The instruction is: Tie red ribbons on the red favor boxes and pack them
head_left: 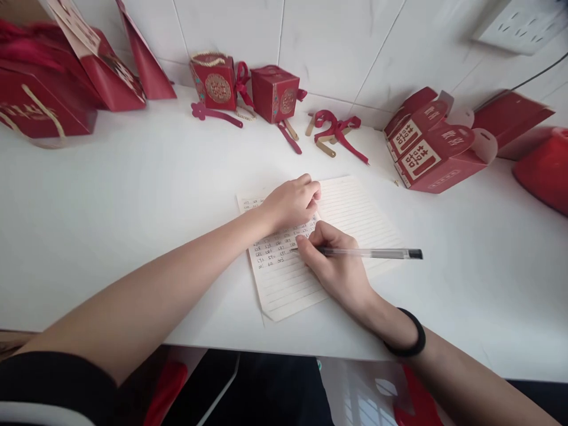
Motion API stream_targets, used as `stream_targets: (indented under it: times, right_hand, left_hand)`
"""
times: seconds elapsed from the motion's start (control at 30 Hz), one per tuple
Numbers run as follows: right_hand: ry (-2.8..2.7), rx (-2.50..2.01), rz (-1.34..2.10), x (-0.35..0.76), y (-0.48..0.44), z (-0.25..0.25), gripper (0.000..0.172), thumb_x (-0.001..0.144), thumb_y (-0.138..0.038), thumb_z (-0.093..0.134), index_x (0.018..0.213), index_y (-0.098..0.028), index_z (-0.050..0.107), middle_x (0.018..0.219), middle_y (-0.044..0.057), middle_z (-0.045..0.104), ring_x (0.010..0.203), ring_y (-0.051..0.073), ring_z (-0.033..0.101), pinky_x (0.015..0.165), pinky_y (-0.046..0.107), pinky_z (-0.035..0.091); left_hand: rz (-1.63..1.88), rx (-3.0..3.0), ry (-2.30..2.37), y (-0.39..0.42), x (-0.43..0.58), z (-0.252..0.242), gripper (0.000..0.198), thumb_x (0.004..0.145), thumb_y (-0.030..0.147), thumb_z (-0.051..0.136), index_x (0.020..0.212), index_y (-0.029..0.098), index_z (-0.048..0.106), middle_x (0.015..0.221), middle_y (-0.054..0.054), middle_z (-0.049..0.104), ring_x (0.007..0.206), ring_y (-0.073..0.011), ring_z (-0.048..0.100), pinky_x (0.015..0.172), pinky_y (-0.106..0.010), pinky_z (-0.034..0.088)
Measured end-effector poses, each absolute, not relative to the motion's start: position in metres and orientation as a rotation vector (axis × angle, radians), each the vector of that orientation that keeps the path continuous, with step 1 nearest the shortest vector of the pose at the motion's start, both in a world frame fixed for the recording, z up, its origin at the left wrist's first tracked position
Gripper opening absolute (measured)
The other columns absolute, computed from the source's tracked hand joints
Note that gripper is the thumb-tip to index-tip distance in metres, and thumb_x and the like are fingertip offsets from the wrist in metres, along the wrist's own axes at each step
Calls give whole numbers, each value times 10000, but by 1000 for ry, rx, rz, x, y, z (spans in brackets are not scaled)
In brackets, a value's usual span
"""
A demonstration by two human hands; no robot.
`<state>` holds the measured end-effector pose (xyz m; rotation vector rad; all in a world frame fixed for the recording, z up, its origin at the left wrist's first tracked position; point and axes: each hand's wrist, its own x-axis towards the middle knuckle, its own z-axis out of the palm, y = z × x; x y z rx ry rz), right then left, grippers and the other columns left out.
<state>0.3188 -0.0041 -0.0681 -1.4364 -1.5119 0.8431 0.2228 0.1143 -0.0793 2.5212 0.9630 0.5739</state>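
Observation:
An open lined notebook (288, 296) lies on the white table, its left page partly filled with rows of handwritten numbers and its right page blank where visible. My left hand (293, 201) rests across the upper part of the notebook, fingers curled into a loose fist with nothing seen in them. It hides part of the writing. Lower and to the right, my right hand (339, 266) grips a clear-barrelled pen (381, 253) with a black cap end. The pen's tip points left, close to the written rows on the left page.
Two small red gift boxes (275, 94) stand against the tiled wall, with red ribbons (337, 130) and small strips nearby. Red handled boxes (435, 148) stand at the right, larger red bags (44, 89) at the left. A power socket (519, 26) is on the wall.

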Motion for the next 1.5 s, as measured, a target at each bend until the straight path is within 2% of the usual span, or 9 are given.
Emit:
stream_targets:
  times: [0.2, 0.87, 1.5]
  right_hand:
    - [-1571, -1518, 823, 317, -6, -69, 325, 784, -219, 512, 561, -197, 277, 503, -65, 283, 470, 73, 248, 421, 203, 229]
    - [-1608, -1587, 744, 318, -6, -68, 299, 752, -178, 508, 535, -193, 302, 479, -66, 302, 457, 68, 267, 408, 189, 240]
    - [-1586, -1626, 750, 318, -6, -68, 309, 769, -209, 516, 527, -196, 324, 468, -63, 338, 441, 74, 311, 427, 206, 256]
  left_hand:
    - [566, 2565, 970, 114, 225, -80, 185, 804, 118, 420, 897, 148, 578, 943, -44, 563, 679, -137, 539, 590, -282, 411]
    - [587, 2578, 952, 113, 227, -80, 164, 811, 113, 427, 868, 138, 579, 930, -61, 564, 631, -131, 502, 544, -286, 365]
    - [583, 2577, 951, 114, 226, -81, 164, 814, 124, 430, 876, 141, 581, 929, -62, 565, 663, -146, 526, 562, -288, 381]
